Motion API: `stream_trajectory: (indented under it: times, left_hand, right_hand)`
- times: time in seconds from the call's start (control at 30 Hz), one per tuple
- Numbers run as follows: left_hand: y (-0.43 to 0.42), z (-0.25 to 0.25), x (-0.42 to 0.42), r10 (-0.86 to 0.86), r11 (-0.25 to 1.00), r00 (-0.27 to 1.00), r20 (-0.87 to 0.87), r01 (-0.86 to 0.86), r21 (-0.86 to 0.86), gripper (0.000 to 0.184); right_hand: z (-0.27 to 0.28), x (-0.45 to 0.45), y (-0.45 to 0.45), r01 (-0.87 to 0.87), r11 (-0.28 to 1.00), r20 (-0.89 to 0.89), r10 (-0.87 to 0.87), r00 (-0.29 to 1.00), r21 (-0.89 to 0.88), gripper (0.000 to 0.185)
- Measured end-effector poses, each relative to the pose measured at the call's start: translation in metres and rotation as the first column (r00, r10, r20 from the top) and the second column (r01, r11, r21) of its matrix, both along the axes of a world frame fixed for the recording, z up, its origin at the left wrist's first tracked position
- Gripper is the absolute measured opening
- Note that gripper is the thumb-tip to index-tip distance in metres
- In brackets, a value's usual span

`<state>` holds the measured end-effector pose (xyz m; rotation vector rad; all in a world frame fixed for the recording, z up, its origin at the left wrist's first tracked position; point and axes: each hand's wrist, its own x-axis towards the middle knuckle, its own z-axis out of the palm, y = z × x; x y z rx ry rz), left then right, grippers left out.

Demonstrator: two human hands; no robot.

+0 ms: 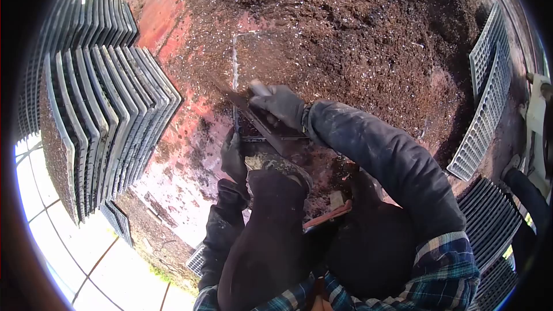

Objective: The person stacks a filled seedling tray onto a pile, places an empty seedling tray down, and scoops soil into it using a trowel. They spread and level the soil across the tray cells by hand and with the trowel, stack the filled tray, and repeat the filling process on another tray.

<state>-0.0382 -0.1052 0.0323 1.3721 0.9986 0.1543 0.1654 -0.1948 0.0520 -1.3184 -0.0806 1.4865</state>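
Note:
A seedling tray [235,60] lies in front of me, its cells covered by dark potting soil, with only parts of its rim showing. My right hand [279,105], in a dark glove, is closed around a flat strip-like scraper board [262,128]. The board slants across the tray's near left part, and motion blurs it and my fingertips. My left hand [233,156], also gloved, holds the tray's near left corner; its fingers are partly hidden.
Loose potting soil [357,52] heaps across the reddish work surface [173,161]. Tall stacks of filled trays [109,115] stand at left. At right lie unfilled trays [481,121] above another tray stack [489,224]. Another person's dark sleeve [527,193] shows at far right.

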Motion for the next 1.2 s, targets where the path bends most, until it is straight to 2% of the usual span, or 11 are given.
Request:
stream_trajectory:
  times: [0.03,0.17,0.3,0.7,0.83,0.9,0.93,1.03,1.1,1.17,1.2]
  left_hand:
    - [-0.004,-0.002,-0.003,0.111,0.987,0.993,-0.028,-0.113,-0.116,0.043]
    - [-0.013,-0.005,0.003,0.302,0.943,0.947,-0.105,-0.313,-0.113,0.043]
    - [-0.01,-0.009,-0.003,0.316,0.928,0.944,-0.1,-0.329,-0.175,0.043]
    - [-0.011,-0.017,-0.003,0.336,0.915,0.942,-0.01,-0.329,-0.231,0.038]
    - [-0.005,-0.025,-0.004,0.324,0.919,0.944,-0.054,-0.328,-0.217,0.036]
    - [-0.004,-0.024,-0.007,0.306,0.924,0.95,-0.06,-0.311,-0.223,0.036]
    - [-0.003,-0.023,-0.006,0.281,0.931,0.957,-0.069,-0.289,-0.222,0.035]
    - [0.003,-0.029,-0.008,0.189,0.954,0.977,-0.094,-0.206,-0.22,0.036]
    - [0.0,-0.025,-0.005,0.204,0.954,0.972,-0.116,-0.224,-0.201,0.035]
    - [0.001,-0.028,-0.006,0.173,0.963,0.978,-0.117,-0.193,-0.187,0.034]
    - [0.002,-0.03,-0.006,0.201,0.96,0.972,-0.12,-0.22,-0.174,0.035]
  right_hand:
    - [-0.002,0.004,0.004,-0.001,0.999,0.075,0.004,0.997,-0.052,0.019]
    - [-0.009,0.06,-0.017,0.25,0.968,0.155,-0.244,0.957,-0.022,0.027]
    - [-0.009,0.107,-0.057,0.466,0.885,0.219,-0.451,0.865,-0.022,0.024]
    - [-0.011,0.178,-0.284,0.688,0.714,0.495,-0.556,0.668,-0.126,0.019]
    - [-0.001,0.177,-0.294,0.856,0.496,0.602,-0.642,0.475,-0.145,0.013]
    - [0.011,0.153,-0.27,0.859,0.511,0.353,-0.799,0.486,-0.027,0.008]
    - [0.012,0.137,-0.257,0.776,0.629,0.266,-0.757,0.597,0.047,0.017]
    - [0.01,0.061,-0.179,0.468,0.883,0.11,-0.47,0.876,0.047,0.022]
    - [0.007,0.013,-0.139,0.282,0.959,0.022,-0.282,0.959,0.005,0.027]
    - [-0.012,-0.015,-0.121,0.207,0.978,0.26,-0.204,0.944,0.016,0.029]
    - [-0.01,-0.013,-0.127,0.224,0.974,0.257,-0.22,0.941,0.013,0.029]
